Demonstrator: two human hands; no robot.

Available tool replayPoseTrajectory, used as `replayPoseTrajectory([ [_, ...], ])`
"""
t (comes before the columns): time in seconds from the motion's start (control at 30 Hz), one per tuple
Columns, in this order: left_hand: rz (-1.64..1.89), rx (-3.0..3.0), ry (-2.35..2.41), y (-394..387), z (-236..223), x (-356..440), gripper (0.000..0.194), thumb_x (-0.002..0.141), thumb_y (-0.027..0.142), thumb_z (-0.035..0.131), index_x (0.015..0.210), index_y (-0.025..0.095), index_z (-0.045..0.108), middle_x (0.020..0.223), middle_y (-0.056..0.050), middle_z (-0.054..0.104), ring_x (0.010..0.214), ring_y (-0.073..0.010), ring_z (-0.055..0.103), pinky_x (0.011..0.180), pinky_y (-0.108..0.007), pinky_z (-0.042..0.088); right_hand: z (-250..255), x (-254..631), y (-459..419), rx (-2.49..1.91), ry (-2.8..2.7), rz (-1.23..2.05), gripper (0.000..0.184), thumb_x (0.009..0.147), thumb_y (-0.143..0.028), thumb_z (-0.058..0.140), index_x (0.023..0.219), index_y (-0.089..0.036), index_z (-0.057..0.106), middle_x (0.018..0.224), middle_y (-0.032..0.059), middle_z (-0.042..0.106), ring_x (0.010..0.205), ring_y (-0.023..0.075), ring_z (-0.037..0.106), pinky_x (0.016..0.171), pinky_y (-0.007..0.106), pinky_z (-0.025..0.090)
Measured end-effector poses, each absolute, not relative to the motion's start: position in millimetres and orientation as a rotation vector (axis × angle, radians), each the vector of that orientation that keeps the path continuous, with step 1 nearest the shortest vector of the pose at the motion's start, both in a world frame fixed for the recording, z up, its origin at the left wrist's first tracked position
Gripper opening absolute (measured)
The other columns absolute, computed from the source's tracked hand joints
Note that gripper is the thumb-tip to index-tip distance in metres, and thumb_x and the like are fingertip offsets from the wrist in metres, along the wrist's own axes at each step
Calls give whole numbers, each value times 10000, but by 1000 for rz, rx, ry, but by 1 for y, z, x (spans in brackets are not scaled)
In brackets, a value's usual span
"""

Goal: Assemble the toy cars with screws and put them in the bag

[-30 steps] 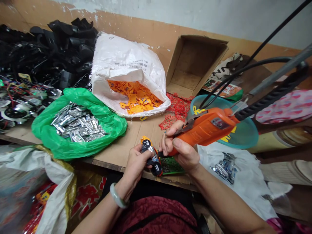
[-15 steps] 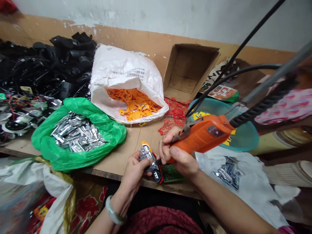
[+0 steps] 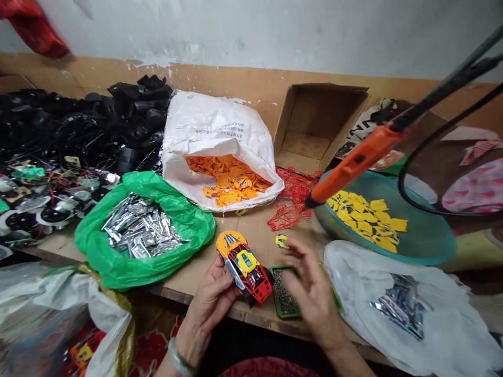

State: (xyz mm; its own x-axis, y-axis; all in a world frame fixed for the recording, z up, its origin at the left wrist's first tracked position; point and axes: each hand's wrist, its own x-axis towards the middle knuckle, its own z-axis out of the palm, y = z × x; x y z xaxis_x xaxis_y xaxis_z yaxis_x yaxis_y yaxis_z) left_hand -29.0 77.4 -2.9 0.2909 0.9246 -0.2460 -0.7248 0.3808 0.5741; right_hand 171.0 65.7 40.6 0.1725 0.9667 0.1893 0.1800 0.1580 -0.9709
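In my left hand [image 3: 212, 290] is a toy car [image 3: 247, 262] with an orange front, a yellow and blue roof piece and a red frame, its top side facing up. The fingers wrap around its left side. My right hand [image 3: 310, 293] is slightly blurred, fingers apart, over a green tray [image 3: 283, 315] holding small dark screws [image 3: 283, 285]. Just beyond its fingertips is a small yellow and blue piece [image 3: 281, 241]; whether they touch I cannot tell. An orange electric screwdriver [image 3: 357, 163] hangs from its cable above the table, tilted, its tip toward the red frames [image 3: 286, 215].
A green bag [image 3: 196, 235] of silvery parts lies left, with a white sack [image 3: 220, 118] of orange pieces behind. To the right are a teal basin [image 3: 432, 246] of yellow pieces and a white bag [image 3: 353, 272] of silver parts. Black parts [image 3: 78, 120] are heaped far left.
My right hand has let go of the electric screwdriver, which now hangs further up and right. The toy car has been turned over in my left hand, from underside to top.
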Motion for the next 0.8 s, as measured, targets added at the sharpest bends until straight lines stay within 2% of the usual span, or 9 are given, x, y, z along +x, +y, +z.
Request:
replayPoseTrajectory([
  [0.07,1125,386,582,77,-3,-25,565,694,229,899,1210,198,670,1072,-93,762,937,-247,730,860,-359,586,35,157,59,-1269,-1376,1174,564,856,-389,722,1372,-233,556,1377,141,610,1230,310,610,1029,472,515],
  [0.13,1125,384,586,76,0,-22,540,716,240,883,1213,200,675,1089,-97,762,963,-256,728,894,-373,570,30,147,59,-1223,-1378,1314,573,846,-394,725,1368,-222,564,1373,135,628,1243,309,617,1063,472,507],
  [0.27,1176,406,624,69,8,-21,585,744,365,862,1268,208,654,1196,-131,729,1033,-293,700,894,-397,553,22,139,65,-1288,-1443,1188,414,840,-346,701,1234,-225,655,1237,120,706,1137,305,682,970,440,575],
  [0.37,1300,451,769,65,10,-24,575,664,288,913,1180,181,683,1114,-124,743,984,-271,689,887,-371,536,23,140,75,-1250,-1707,1093,295,837,-331,707,1117,-239,727,1042,99,756,932,289,734,800,391,625],
  [0.47,1355,420,802,61,10,-32,506,649,259,904,1102,157,703,1016,-108,749,898,-239,684,830,-332,531,36,139,97,-1127,-1899,1059,194,874,-350,677,998,-240,777,928,95,766,838,272,739,725,361,624],
  [0.57,1337,378,746,49,8,-46,443,683,283,871,1074,139,720,961,-111,755,855,-234,697,797,-318,538,52,122,127,-1041,-1873,970,191,881,-363,663,904,-214,780,860,97,761,796,267,734,703,363,614],
  [0.67,1304,337,689,30,2,-62,486,676,292,865,1118,149,725,957,-112,770,821,-242,722,784,-327,557,58,81,157,-931,-1875,1129,256,943,-358,570,955,-177,750,868,88,762,742,237,740,682,351,611],
  [0.73,1316,298,650,19,-4,-73,502,665,291,860,1134,166,731,961,-106,780,858,-270,739,816,-355,569,55,44,175,-942,-2011,1150,295,980,-301,473,1015,-150,724,916,88,758,766,214,747,717,335,608],
  [0.8,1333,282,610,10,-10,-83,476,666,304,848,1113,179,743,970,-106,787,945,-313,742,879,-404,569,49,6,191,-952,-2119,1122,260,956,-212,481,1016,-159,728,896,66,764,780,206,743,732,320,593],
])
